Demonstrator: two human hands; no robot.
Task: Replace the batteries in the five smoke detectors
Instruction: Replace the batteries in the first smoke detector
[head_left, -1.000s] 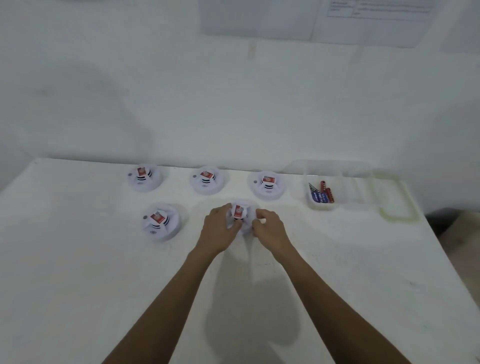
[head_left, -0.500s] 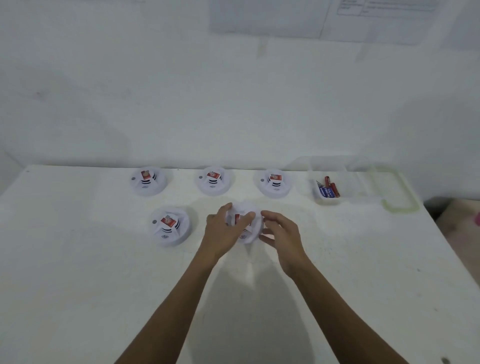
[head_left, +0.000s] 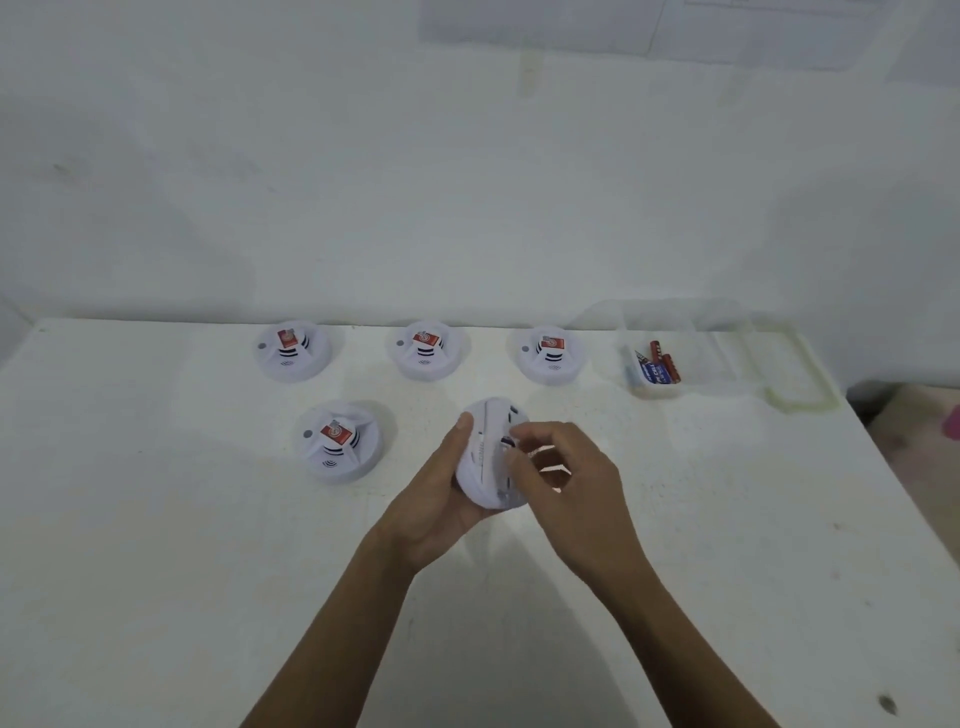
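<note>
The left hand (head_left: 441, 499) grips one smoke detector (head_left: 491, 460), lifted off the counter (head_left: 156, 571) and turned on its edge, so that its back side faces the right hand (head_left: 566, 483). The fingers of the right hand are curled and their tips touch this back side, probably at the battery cover; whether they already pinch something there I cannot tell, because the spot is small and blurred.

Four other detectors lie face up on the counter: one (head_left: 340, 441) just to the left of the left hand, and three in a row beyond both hands (head_left: 293, 351) (head_left: 428, 349) (head_left: 551, 354). None of them looks opened. Beyond the right hand and to its right stands a clear box (head_left: 727, 353) with a few batteries (head_left: 657, 366) inside.

My judgement is that the task is near its beginning: the first detector is being opened, no battery is visibly out, and the four others are left to do.
</note>
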